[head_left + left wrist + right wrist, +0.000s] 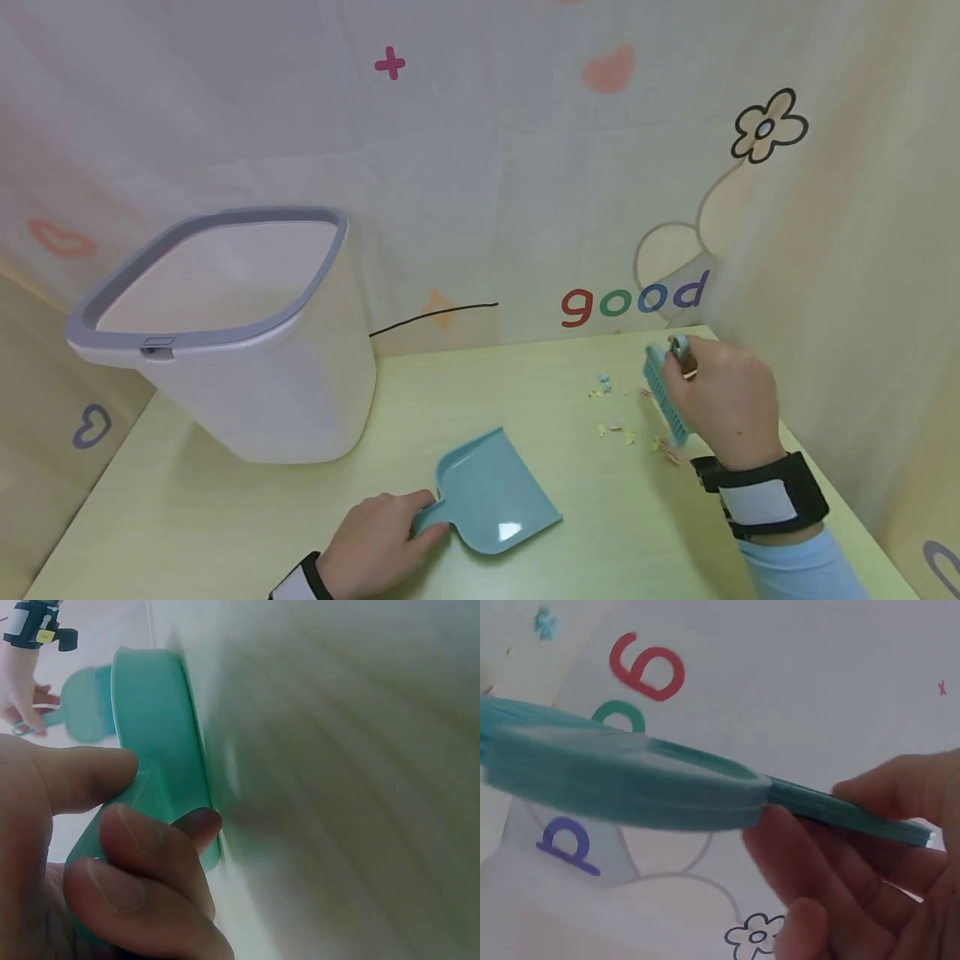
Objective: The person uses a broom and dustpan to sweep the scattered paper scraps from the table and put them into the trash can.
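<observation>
Beside the dustpan (495,492), white bin (247,350), paper scraps (618,417) near brush (663,392)

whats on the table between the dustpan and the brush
Small scraps lie scattered on the green table between the dustpan and the brush, nearer the brush. The head view shows it.

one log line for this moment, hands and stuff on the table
left hand: grips dustpan handle | right hand: holds brush by scraps | bin: upright, left

Teal dustpan (491,492) flat on table; teal brush (664,392) beside scattered crumbs (618,417).
</observation>
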{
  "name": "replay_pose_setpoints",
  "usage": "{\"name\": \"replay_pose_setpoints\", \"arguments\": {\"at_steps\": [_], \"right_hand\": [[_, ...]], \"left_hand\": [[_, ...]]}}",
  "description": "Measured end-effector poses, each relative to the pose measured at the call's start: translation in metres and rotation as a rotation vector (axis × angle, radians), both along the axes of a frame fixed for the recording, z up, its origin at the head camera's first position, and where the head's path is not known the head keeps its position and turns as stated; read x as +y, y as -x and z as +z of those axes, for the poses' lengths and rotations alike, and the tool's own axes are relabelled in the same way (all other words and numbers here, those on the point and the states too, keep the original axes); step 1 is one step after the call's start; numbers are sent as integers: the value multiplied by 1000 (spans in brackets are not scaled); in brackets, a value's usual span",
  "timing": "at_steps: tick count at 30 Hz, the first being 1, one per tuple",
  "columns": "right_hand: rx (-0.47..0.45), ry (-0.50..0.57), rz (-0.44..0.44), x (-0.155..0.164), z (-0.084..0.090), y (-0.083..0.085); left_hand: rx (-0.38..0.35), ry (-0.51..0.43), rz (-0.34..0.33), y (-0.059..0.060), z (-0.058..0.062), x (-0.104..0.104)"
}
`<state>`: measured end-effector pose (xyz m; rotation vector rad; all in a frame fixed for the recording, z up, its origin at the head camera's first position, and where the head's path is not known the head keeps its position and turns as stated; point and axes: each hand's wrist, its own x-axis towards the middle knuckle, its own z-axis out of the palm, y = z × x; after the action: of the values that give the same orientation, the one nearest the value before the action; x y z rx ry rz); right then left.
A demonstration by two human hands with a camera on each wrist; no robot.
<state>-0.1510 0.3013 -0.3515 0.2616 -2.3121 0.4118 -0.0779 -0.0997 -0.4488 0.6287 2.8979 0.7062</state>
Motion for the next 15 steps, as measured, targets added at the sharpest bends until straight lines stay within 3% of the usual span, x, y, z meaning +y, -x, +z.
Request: {"name": "replay_pose_setpoints", "arguments": {"at_steps": [4, 7, 15], "right_hand": [[-54, -69, -68, 2, -5, 1], [-94, -100, -71, -2, -9, 2], [-196, -46, 80, -32, -14, -2]], "left_hand": [[1, 0, -2, 0, 0, -1], [-6, -9, 0, 1, 1, -2], [-17, -14, 15, 1, 2, -3]]}}
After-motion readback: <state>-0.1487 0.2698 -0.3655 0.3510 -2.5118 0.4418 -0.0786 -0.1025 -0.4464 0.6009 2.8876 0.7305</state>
